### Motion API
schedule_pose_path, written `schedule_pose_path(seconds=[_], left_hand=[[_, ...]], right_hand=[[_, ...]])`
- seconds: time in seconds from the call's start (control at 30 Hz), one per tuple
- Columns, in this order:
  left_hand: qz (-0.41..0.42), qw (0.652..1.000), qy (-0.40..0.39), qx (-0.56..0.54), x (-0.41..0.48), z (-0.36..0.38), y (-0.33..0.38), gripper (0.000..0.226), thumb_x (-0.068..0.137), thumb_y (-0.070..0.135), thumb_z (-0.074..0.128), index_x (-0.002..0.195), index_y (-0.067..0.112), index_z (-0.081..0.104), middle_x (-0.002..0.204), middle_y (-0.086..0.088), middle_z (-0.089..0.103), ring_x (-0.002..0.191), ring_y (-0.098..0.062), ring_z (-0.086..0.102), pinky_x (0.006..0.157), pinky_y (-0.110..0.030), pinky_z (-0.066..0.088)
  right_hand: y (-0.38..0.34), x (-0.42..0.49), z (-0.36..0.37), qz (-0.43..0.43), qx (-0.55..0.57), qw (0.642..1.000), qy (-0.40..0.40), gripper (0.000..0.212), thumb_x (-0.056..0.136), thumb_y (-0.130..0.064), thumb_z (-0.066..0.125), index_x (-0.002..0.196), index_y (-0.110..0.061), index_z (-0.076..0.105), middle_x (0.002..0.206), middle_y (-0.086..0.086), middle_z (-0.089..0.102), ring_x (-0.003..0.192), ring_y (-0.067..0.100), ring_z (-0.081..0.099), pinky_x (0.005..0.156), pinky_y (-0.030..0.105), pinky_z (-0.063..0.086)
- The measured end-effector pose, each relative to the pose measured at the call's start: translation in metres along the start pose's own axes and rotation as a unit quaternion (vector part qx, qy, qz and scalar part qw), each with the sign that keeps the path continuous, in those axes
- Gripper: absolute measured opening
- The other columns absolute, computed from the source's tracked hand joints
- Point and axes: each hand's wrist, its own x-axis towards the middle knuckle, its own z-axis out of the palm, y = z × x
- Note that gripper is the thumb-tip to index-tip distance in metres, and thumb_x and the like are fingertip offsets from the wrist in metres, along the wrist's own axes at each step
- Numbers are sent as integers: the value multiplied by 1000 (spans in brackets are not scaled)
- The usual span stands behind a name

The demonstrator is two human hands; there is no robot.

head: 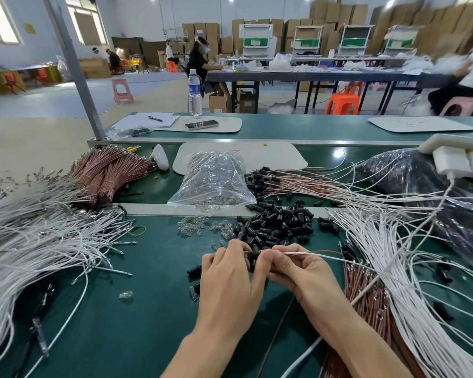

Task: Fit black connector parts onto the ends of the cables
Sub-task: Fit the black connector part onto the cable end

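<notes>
Black plastic connector part (pixel 253 259) pinched by left hand (pixel 227 279); right hand (pixel 298 271) grip pinches thin white cable (pixel 311 254) above green bench (pixel 137 323).

The table top (pixel 148 309) was dark green. The pile of connector parts (pixel 276 227) was shiny black. The single connector part (pixel 254 258) was black too, and the single cable (pixel 311 254) by it was white. The loose cables (pixel 25 241) on the left were white with silver tips. The tied cables (pixel 107 170) were pinkish brown with yellow bands. The plastic bag (pixel 213 178) was see-through. The big bag (pixel 410 173) looked black, maybe only from what was inside. The stool (pixel 342 103) was orange and the little stool (pixel 122 90) was pink. The boxes (pixel 333 12) were brown. The bottle (pixel 195 91) had a blue label.
</notes>
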Motion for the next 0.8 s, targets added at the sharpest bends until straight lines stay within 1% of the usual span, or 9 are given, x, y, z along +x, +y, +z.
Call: schedule_pose_path(seconds=[0.1,0.17,0.27,0.33,0.43,0.5,0.6,0.7,0.8], left_hand=[[-7,1000,-2,15,0,0,0,56,98,73,9,87,30,42,75,16,54,76,-6,48,86,-28,34],[-10,1000,-11,10,-1,0,1,57,98,71,8,85,28,43,76,15,53,75,-7,44,85,-29,35],[-10,999,-32,-3,-1,-1,1,61,95,71,5,87,26,45,81,13,56,81,-8,39,85,-29,36],[-9,999,-40,-11,-2,-1,0,62,96,70,3,88,25,45,84,12,57,82,-8,39,87,-28,35],[-3,999,-44,-7,-1,-1,0,56,101,62,6,88,24,46,82,13,57,80,-7,42,91,-29,34],[-3,999,-42,-5,-1,0,-1,57,101,62,5,87,25,46,81,14,57,81,-7,42,91,-29,34],[-4,1000,-24,-10,-1,3,-2,58,99,65,7,87,25,46,79,12,59,80,-6,46,89,-28,34],[-16,999,30,-8,-1,3,-1,52,100,67,18,86,26,47,72,13,60,73,1,42,79,-26,32],[-15,998,57,31,-1,4,0,52,100,67,22,84,25,47,66,12,57,62,-5,38,77,-30,38]], right_hand=[[2,0,0,-2,2,1000,-12,16,69,-26,79,80,-15,77,94,20,77,88,25,77,68,22,59],[3,1,-1,-4,8,1000,-17,12,73,-23,75,81,-13,75,96,21,77,89,27,77,68,23,59],[5,3,-2,-2,14,1000,-21,19,78,-20,71,89,-5,66,98,22,76,91,27,77,68,23,60],[5,3,-3,1,16,999,-31,21,79,-20,70,91,-4,64,100,22,76,92,27,76,69,23,60],[5,3,-3,3,19,999,-44,22,81,-21,68,93,-3,62,102,22,76,95,27,76,70,23,60],[4,3,-2,3,21,999,-48,23,82,-21,68,94,-3,61,104,22,76,96,28,76,71,23,60],[4,3,0,-1,25,999,-37,24,81,-20,68,96,-3,60,102,23,76,94,28,76,70,25,60],[2,2,1,-10,16,999,-29,23,83,-20,67,97,-3,60,102,23,76,95,30,75,71,26,61],[2,1,2,-18,2,1000,-20,23,83,-20,67,97,-3,61,101,22,76,96,29,75,70,24,60]])
